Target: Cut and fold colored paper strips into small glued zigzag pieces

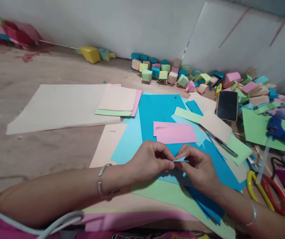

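My left hand [150, 160] and my right hand [199, 167] meet over a spread of coloured paper sheets on the floor. Both pinch a small light blue paper piece [181, 159] between fingertips and thumbs, one hand at each end. Under them lie a large blue sheet [162, 109] and a green sheet [167, 196]. A folded pink paper [174, 132] sits just beyond my fingers. A silver bangle is on each wrist.
A big cream sheet [58, 106] lies to the left. Several small folded paper boxes [167, 71] line the wall. A black phone [227, 105], a blue glue gun [280, 131], a knife or pen [218, 141] and yellow and red scissors [266, 191] lie at the right.
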`<state>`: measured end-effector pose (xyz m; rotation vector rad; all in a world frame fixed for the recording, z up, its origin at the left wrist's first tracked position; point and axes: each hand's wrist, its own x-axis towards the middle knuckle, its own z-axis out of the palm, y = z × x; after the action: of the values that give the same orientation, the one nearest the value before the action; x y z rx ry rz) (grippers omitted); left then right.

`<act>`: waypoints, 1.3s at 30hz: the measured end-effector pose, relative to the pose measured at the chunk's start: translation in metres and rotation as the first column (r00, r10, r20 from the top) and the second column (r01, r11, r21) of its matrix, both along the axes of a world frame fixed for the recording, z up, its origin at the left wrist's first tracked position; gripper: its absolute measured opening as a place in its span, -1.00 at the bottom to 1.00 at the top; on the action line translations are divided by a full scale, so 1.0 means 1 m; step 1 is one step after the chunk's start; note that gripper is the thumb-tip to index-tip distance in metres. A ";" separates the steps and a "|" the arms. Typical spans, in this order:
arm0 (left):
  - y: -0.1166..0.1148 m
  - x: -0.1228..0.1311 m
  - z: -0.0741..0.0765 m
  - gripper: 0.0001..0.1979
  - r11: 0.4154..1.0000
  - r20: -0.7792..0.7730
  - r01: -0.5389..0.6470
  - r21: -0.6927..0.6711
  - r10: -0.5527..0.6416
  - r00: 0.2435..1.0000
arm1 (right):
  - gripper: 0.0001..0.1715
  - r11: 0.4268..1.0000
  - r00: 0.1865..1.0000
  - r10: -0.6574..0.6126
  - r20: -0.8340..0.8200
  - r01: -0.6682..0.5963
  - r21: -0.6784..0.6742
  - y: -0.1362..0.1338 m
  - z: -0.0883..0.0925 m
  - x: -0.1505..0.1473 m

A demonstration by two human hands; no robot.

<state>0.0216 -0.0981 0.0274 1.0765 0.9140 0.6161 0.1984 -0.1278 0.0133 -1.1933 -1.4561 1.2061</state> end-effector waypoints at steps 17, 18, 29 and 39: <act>0.000 -0.001 -0.003 -0.84 0.998 0.128 0.002 -0.064 0.007 0.992 | -0.94 0.986 0.971 0.032 -0.235 -0.069 -0.151 0.005 -0.004 0.003; 0.000 -0.001 -0.003 -0.86 0.999 0.128 -0.005 -0.049 0.012 0.992 | -0.96 0.980 0.964 0.018 -0.264 -0.069 -0.187 0.005 -0.003 0.003; 0.003 -0.002 -0.001 -0.86 0.994 0.152 0.004 -0.108 0.012 0.988 | -0.80 0.994 0.988 0.068 -0.136 -0.078 -0.073 0.006 -0.003 0.007; -0.001 0.000 0.003 -0.93 0.997 -0.082 -0.007 0.072 0.013 0.997 | -0.84 0.979 0.986 0.079 0.145 -0.104 0.174 0.002 0.005 0.004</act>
<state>0.0219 -0.0986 0.0302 1.1693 0.9752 0.6205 0.2027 -0.1256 0.0187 -1.1125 -1.7019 1.0436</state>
